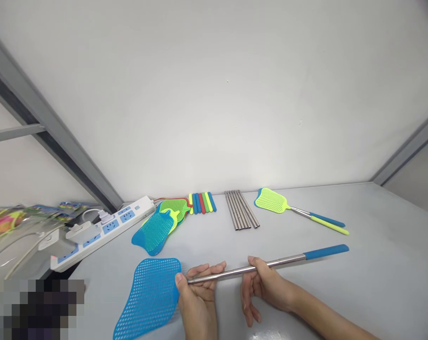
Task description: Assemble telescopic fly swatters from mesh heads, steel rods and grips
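Note:
A blue fly swatter [150,297] with a metal rod and a blue grip lies across both my hands, just above the grey table. My left hand [199,300] holds it where the perforated head meets the rod, thumb pressed on the neck and fingers beneath. Farther along the rod, my right hand [265,285] pinches the metal between thumb and forefinger, while its other fingers hang loosely below. The blue grip [327,252] points out to the right.
Behind are stacked swatter heads [157,231], a row of coloured grips [202,203] and several metal rods [240,210]. Two assembled swatters [272,200] lie at the back right. A power strip [104,231] with plugs runs along the left, beside plastic bags [19,236].

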The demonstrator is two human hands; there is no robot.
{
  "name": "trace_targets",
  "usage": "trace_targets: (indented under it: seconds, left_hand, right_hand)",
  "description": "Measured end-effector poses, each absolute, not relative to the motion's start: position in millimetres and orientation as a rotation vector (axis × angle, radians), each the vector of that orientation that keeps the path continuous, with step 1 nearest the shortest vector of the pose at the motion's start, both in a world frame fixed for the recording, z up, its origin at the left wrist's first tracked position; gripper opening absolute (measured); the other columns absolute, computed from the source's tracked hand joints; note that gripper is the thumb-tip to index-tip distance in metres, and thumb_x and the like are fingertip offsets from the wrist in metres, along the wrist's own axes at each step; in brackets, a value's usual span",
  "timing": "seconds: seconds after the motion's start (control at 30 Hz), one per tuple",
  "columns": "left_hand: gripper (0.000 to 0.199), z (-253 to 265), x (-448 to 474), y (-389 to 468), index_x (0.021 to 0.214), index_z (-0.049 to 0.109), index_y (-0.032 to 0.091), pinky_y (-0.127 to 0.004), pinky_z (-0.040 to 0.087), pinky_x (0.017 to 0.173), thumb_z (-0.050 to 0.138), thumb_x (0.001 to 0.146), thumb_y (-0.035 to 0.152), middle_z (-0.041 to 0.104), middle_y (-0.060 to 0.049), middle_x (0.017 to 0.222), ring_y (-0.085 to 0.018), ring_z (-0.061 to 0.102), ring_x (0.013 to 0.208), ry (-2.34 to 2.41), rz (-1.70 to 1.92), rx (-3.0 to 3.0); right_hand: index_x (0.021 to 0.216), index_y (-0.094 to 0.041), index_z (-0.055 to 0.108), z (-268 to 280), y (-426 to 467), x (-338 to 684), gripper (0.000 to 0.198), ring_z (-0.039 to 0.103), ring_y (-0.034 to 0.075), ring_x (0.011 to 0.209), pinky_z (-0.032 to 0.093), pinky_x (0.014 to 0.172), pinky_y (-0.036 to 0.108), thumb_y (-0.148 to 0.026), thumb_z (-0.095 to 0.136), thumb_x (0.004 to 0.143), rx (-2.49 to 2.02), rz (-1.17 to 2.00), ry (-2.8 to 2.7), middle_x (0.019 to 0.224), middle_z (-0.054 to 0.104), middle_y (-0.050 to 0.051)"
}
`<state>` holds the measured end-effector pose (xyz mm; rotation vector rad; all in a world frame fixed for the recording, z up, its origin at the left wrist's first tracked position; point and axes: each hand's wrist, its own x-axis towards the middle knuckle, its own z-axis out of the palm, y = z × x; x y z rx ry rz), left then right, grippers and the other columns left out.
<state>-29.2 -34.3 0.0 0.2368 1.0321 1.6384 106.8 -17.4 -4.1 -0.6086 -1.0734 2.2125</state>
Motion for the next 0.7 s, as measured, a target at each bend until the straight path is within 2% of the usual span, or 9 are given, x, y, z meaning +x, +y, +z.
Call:
trace_targets:
  seconds: [0.53, 0.7]
  left_hand:
    - [0.043, -1.4, -28.7, -35.8, 0.063, 0.055, 0.014, -0.045, 0.039, 0.079, 0.036, 0.074, 0.051, 0.065, -0.009, 0.056, -0.025, 0.062, 0.069, 0.988, 1.627, 0.301]
    - [0.043, -0.2, -27.6, -36.9, 0.064, 0.055, 0.014, -0.045, 0.038, 0.081, 0.034, 0.075, 0.050, 0.065, -0.009, 0.055, -0.025, 0.062, 0.069, 0.999, 1.613, 0.301]
  right_hand:
    - [0.047, -0.003, 0.058, -9.6, -20.0, 101.9, 0.075, 0.049, 0.015, 0.034, 0.035, 0.037, 0.026, -0.048, 0.007, 0.078, -0.558, 2.283, -1.004, 0.043, 0.056, 0.014]
    - [0.048, -0.005, 0.059, -9.6, -19.8, 101.7, 0.075, 0.052, 0.016, 0.041, 0.037, 0.041, 0.026, -0.051, 0.008, 0.077, -0.568, 2.316, -0.975, 0.046, 0.057, 0.014]
